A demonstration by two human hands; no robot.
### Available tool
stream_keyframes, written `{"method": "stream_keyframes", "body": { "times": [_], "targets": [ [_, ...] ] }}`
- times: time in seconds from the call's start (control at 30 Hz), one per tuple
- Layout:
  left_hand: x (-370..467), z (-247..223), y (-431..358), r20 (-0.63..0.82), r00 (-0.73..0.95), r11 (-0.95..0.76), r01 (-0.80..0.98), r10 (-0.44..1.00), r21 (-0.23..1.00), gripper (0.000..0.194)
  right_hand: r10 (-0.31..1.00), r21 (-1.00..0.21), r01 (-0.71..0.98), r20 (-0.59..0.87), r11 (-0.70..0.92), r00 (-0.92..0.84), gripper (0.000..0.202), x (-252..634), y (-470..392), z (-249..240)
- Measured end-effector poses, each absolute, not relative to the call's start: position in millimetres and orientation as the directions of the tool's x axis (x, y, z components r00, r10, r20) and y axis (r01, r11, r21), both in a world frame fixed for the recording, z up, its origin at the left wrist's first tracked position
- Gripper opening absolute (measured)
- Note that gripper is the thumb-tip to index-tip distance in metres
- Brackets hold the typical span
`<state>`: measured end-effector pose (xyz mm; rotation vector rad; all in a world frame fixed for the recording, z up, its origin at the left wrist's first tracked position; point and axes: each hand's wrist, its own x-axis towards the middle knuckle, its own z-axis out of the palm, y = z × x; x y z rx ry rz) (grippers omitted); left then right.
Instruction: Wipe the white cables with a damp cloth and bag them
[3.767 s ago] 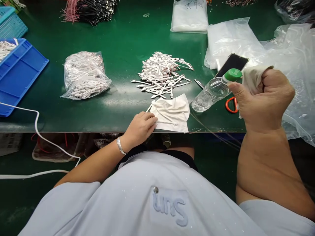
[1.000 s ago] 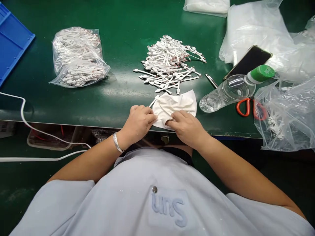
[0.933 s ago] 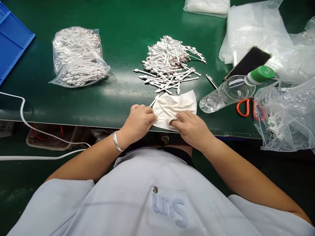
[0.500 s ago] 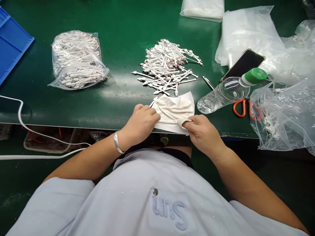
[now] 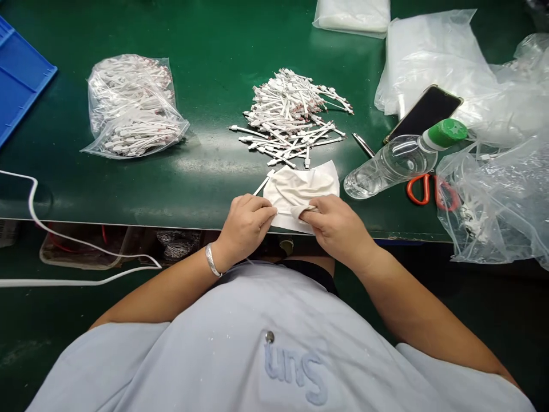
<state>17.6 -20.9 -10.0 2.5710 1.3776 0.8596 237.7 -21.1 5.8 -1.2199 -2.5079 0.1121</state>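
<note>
My left hand (image 5: 247, 224) is closed at the left edge of a white cloth (image 5: 304, 186) at the table's front edge. Its thumb and fingertips pinch what looks like a short white cable (image 5: 283, 213), its far part hidden in the cloth. My right hand (image 5: 338, 229) pinches a fold of the cloth around that line, fingertips partly covered. Beside my left fingers lies another white cable (image 5: 261, 184). A loose pile of short white cables (image 5: 291, 109) spreads just beyond the cloth.
On the left are a clear bag of cables (image 5: 135, 106) and a blue bin (image 5: 23, 74). To the right lie a water bottle (image 5: 394, 163), a pen (image 5: 363, 145), a phone (image 5: 424, 111), red-handled scissors (image 5: 418, 190) and plastic bags (image 5: 433, 51). A white cord (image 5: 32, 200) hangs over the front edge.
My right hand has slid left with the fold of cloth, closer to my left hand. My left hand has shifted slightly left and down, uncovering more of the cable beside it.
</note>
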Motion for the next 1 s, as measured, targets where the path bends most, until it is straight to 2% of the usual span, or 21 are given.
{"method": "stream_keyframes", "body": {
  "times": [0.27, 0.53, 0.63, 0.77, 0.83, 1.0],
  "targets": [
    [15.7, -9.5, -17.0, 0.408, 0.447, -0.596, 0.699, 0.796, 0.396, 0.016, 0.590, -0.019, 0.612, 0.293, 0.791, -0.753, 0.029, 238.3, -6.0, 2.1],
    [17.4, -11.4, -16.4, 0.388, 0.460, -0.597, 0.690, 0.798, 0.409, 0.016, 0.659, 0.092, 0.699, 0.267, 0.709, -0.703, 0.030, 276.3, -22.4, 9.2],
    [15.6, -10.3, -18.1, 0.406, 0.452, -0.603, 0.668, 0.795, 0.436, 0.015, 0.718, 0.033, 0.758, 0.295, 0.651, -0.630, 0.030, 274.6, -28.1, 5.6],
    [0.9, 5.0, -9.2, 0.439, 0.311, -0.521, 0.674, 0.843, 0.524, 0.016, 0.791, -0.158, 0.814, 0.397, 0.559, -0.466, 0.031, 277.7, -37.9, -0.7],
    [-6.3, 17.6, 4.7, 0.402, 0.264, -0.450, 0.746, 0.877, 0.491, 0.018, 0.793, -0.225, 0.807, 0.449, 0.546, -0.411, 0.030, 280.5, -43.5, -3.2],
    [10.3, 42.9, 50.8, -0.002, 0.426, -0.411, 0.875, 0.905, 0.258, 0.019, 0.773, -0.271, 0.785, 0.515, 0.558, -0.371, 0.029, 279.9, -57.9, -4.9]
  ]
}}
